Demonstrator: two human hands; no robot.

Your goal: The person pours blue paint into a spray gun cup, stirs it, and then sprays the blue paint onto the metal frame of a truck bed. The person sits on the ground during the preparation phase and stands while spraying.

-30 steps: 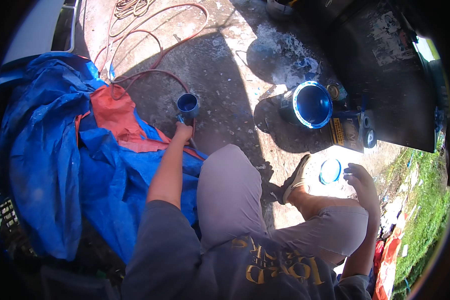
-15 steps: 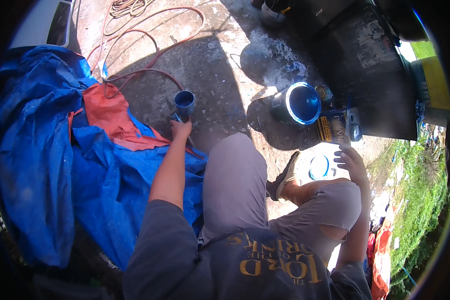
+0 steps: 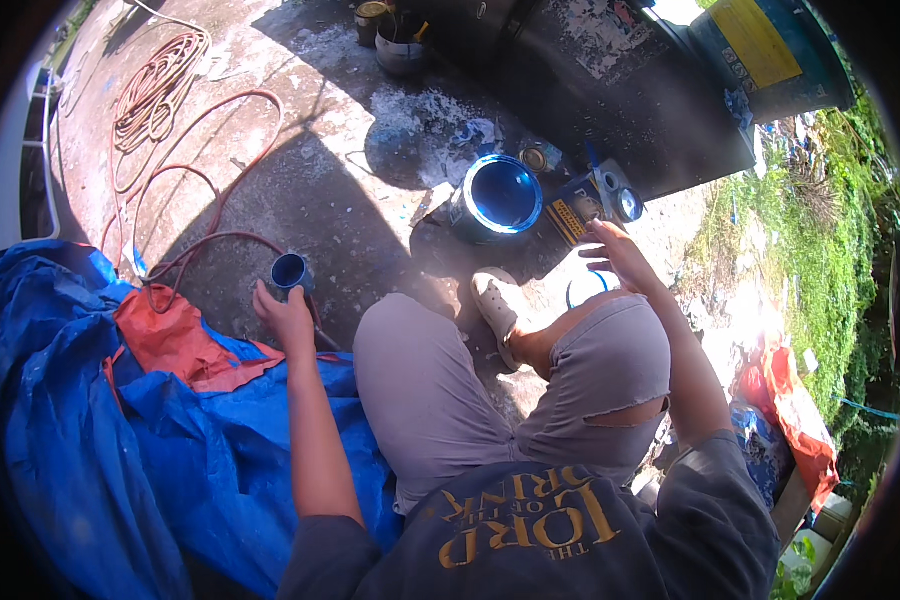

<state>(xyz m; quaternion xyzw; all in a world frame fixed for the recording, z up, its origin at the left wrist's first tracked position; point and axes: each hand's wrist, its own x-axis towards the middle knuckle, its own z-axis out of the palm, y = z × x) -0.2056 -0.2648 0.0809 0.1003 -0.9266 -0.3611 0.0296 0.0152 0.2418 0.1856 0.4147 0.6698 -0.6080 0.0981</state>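
Low over the concrete on the left is a round cup (image 3: 290,271), its inside coated blue. My left hand (image 3: 287,318) is at its near side, the fingers and thumb curved about its lower edge; part of the grip is hidden. On the right, my right hand (image 3: 622,258) is held above my bent knee with its fingers stretched out and nothing in them. Just beyond those fingers lies a dark box (image 3: 577,212) with a yellow panel. An open bucket (image 3: 503,196) with shiny blue paint inside stands left of the box.
A red hose (image 3: 232,236) runs past the cup, with a coil (image 3: 160,90) farther back. Blue tarp (image 3: 220,440) with an orange-red patch (image 3: 185,335) covers the left side. A pale lid (image 3: 590,288) with a blue rim lies below my right hand. A black bin (image 3: 610,110) stands behind.
The view has swung right, so things sit farther left in the picture. My left hand has shifted its grip, with fingers now up beside the cup. My right hand stays open near the box.
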